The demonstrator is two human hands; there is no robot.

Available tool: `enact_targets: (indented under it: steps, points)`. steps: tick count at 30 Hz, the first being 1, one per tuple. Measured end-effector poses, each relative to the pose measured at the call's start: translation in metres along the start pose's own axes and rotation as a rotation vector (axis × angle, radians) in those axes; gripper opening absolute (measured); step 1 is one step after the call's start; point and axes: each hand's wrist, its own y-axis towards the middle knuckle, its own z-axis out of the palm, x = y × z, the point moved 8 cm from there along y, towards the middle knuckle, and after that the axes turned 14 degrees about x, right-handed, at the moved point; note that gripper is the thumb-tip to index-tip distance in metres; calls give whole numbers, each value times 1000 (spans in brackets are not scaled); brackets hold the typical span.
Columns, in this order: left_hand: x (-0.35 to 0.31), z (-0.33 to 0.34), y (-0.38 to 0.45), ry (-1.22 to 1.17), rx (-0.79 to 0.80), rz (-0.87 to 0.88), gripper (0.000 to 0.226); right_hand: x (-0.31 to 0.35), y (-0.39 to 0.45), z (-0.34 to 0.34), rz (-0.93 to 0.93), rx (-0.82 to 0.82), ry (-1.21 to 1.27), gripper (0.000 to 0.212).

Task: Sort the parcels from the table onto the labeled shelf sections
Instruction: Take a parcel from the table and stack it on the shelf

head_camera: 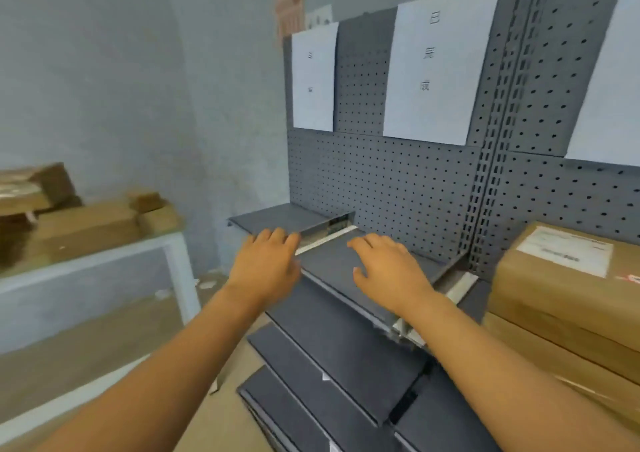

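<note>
Both hands, left hand (pixel 266 268) and right hand (pixel 388 268), hover empty, fingers loosely spread; misread paper labels (pixel 440 67) risk parcels (pixel 86 226) landing in wrong sections.

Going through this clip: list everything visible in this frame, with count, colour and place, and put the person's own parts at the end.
Shelf boards: several, dark grey, stepped down the middle below the hands.
Pegboard back panel: grey, perforated, behind the shelves.
Paper labels: three visible, white, on the pegboard; the right one is cut off by the frame edge. The print is too blurred to read.
Large boxes: at least two stacked, brown cardboard, on the right; the top one bears a white label.
Parcels: a pile, count unclear, brown cardboard, on the table at left.
Table: one, white frame, left side.
Wall: pale grey-blue, behind the table.
Left hand: fingers straight, over the shelf edge, holding nothing.
Right hand: fingers spread, over the shelf board, holding nothing.
</note>
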Motion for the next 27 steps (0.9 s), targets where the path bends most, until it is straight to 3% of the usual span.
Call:
enact_targets:
  steps: [9,27]
  points:
    - [186,6,-107,112,-1,-267,41,188,66,14,-258,-9,16,49]
    - [526,41,-209,170,35,-472,36,506,233,50,-423,-9,97,48]
